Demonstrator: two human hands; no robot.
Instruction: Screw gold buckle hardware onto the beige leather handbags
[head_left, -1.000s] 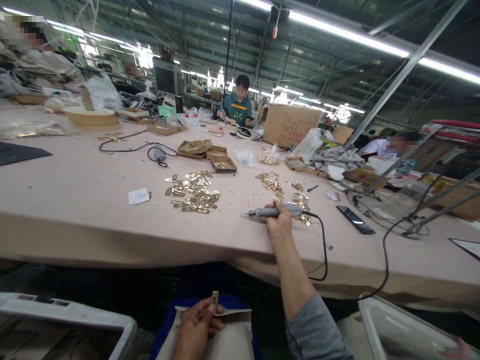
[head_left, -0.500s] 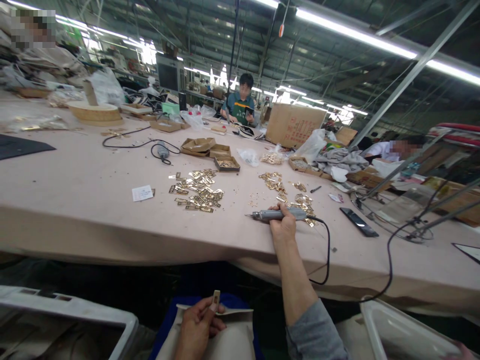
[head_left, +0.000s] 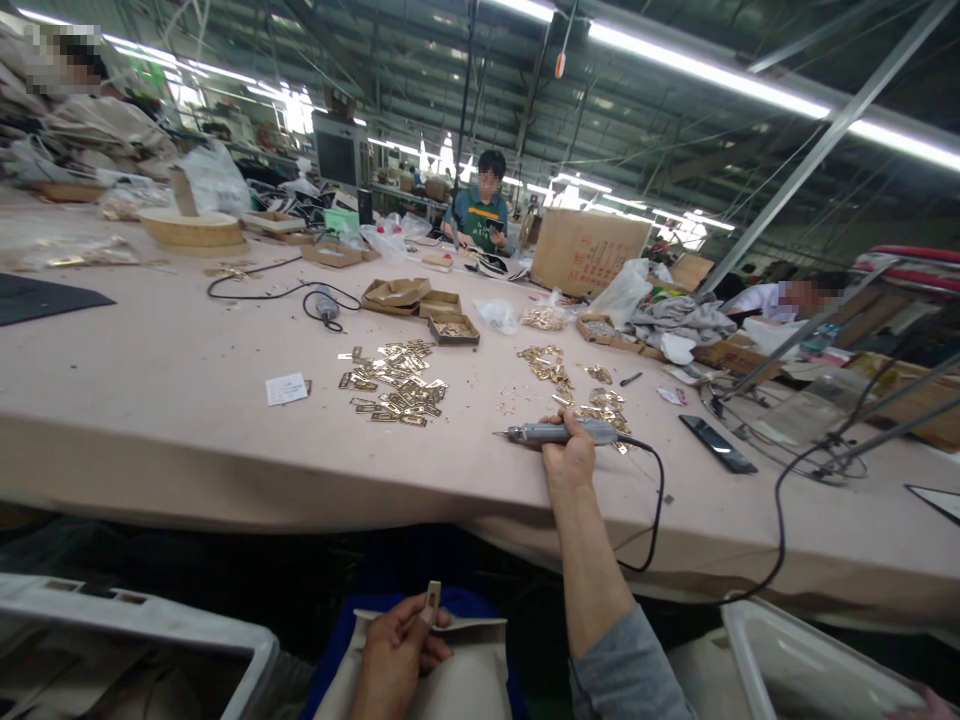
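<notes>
My right hand [head_left: 568, 455] is closed round a grey electric screwdriver [head_left: 556, 433] lying sideways on the big beige table [head_left: 165, 400], tip pointing left, its black cord [head_left: 651, 500] looping off the table edge. My left hand [head_left: 394, 650] is low in my lap, pinching a small tan tab [head_left: 432, 598] on a beige fabric piece [head_left: 457, 680]. Just beyond the screwdriver lie small gold metal parts [head_left: 600, 405]. A larger pile of gold buckles [head_left: 394, 385] lies to the left.
Small cardboard trays [head_left: 420, 300], a white card [head_left: 285, 388], a black phone [head_left: 718, 443], a second corded tool [head_left: 324, 300] and a large carton [head_left: 585, 250] are on the table. Other people sit at the far side and right. White plastic bins [head_left: 135, 620] flank my knees.
The view shifted slightly. My right hand with the screwdriver stayed on the table at about the same spot; my left hand kept its pinch on the tab.
</notes>
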